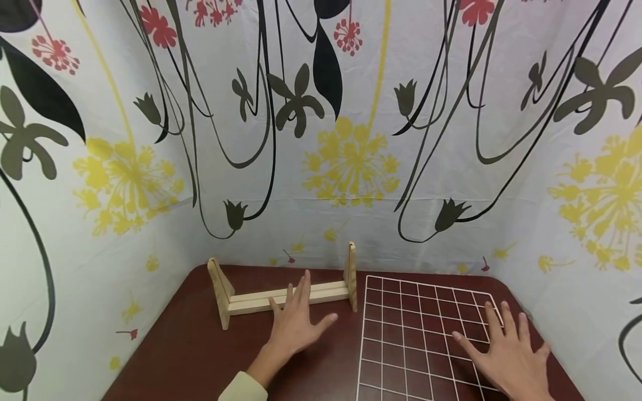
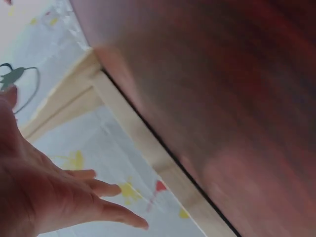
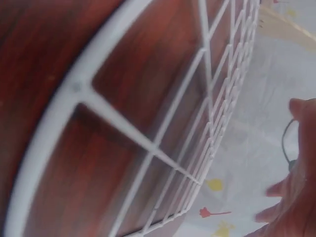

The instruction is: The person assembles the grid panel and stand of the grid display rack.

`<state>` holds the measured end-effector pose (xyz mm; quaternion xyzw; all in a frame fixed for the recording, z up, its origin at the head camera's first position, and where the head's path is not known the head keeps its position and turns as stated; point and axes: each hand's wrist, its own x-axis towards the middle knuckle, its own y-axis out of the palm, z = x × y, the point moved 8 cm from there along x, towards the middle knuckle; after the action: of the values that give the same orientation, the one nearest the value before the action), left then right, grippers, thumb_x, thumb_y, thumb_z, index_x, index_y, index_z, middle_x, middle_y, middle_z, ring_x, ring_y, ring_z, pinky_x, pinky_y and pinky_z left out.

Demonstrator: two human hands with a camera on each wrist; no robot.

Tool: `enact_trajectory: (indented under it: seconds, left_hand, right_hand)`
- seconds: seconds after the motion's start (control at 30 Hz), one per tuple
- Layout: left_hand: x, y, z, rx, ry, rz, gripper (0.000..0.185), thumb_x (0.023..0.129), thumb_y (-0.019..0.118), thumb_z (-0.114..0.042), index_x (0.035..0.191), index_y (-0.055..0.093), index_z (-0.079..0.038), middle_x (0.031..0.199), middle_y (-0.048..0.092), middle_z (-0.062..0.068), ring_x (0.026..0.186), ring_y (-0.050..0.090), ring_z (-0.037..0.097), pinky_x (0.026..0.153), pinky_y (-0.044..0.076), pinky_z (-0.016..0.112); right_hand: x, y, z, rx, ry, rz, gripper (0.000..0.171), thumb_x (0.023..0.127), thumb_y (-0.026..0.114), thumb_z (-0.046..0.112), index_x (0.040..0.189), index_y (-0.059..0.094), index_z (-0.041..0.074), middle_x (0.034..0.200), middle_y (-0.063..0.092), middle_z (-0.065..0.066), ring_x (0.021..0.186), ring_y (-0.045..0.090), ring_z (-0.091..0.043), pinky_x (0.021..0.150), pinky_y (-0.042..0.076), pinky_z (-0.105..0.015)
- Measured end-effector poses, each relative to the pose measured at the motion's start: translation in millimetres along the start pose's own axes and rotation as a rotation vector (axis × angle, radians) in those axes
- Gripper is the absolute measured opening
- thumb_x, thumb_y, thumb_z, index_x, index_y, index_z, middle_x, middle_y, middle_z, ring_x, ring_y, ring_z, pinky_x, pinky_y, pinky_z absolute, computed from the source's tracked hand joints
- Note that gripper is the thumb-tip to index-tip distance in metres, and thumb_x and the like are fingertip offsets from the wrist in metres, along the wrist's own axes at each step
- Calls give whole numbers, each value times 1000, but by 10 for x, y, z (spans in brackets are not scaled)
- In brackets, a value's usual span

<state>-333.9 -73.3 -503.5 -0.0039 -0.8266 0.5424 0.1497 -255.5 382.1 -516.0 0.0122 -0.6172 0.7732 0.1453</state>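
Left hand (image 1: 296,323) fingers (image 1: 301,289) spread wide and straight, holding nothing; fingertips at or just over the front rail of the wooden stand (image 1: 281,298), lower centre of the head view. Contact can't be confirmed: the left wrist view is blurred and shows the fingers (image 2: 106,190) splayed beside a pale wood strip (image 2: 148,143), apparently apart from it.

Right hand (image 1: 506,356) fingers (image 1: 494,323) also spread wide and flat, gripping nothing, lying over the right-hand part of the white wire grid (image 1: 411,340) at lower right. Whether the palm presses the grid or hovers just above it is unclear. The right wrist view shows the grid wires (image 3: 123,133) up close, with only fingertips at the right edge.

Stand: two upright end pieces joined by low rails, sitting on the dark red-brown table (image 1: 175,356). Its long axis runs left-right, tilted slightly so the right end sits further back. It looks like light, stiff, dry wood, not slippery; best grabbed by the middle rails or an end piece.

Grid: lies flat on the table just right of the stand, its top-left corner near the stand's right end piece. It is roughly square and reaches the bottom edge of the frame. Probably light thin metal, a bit springy, hard to pinch lying flat; take it at the rim or hook fingers through a cell.

Floral sheet (image 1: 351,139) surrounds the table on three sides.
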Motion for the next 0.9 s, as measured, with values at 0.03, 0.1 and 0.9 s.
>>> enact_trajectory:
  seconds: [0.03, 0.1, 0.9]
  left_hand:
    - [3, 5, -30, -24, -12, 3, 114, 91, 56, -83, 171, 8, -19, 175, 30, 9, 159, 32, 44, 115, 15, 89]
    - [10, 15, -96, -81, -26, 15, 108, 94, 61, -74, 170, 15, -12, 171, 36, 14, 157, 38, 43, 116, 19, 86]
    - [181, 302, -543, -263, -61, 137, 86, 98, 63, -66, 157, 43, -7, 138, 67, 14, 124, 67, 35, 92, 58, 56]
  right_hand:
    - [-4, -3, -8, -7, 8, 15, 118, 89, 51, 88, 166, 22, 3, 169, 16, -36, 151, 12, -67, 91, 12, -99]
    - [-19, -3, -29, -26, 34, 61, 117, 88, 48, 90, 159, 34, -2, 162, 28, -38, 145, 23, -67, 92, 21, -97]
    - [-89, 153, -518, 20, 188, 517, 133, 89, 24, 96, 148, 14, -22, 74, 67, -19, 67, 66, -34, 56, 50, -50]
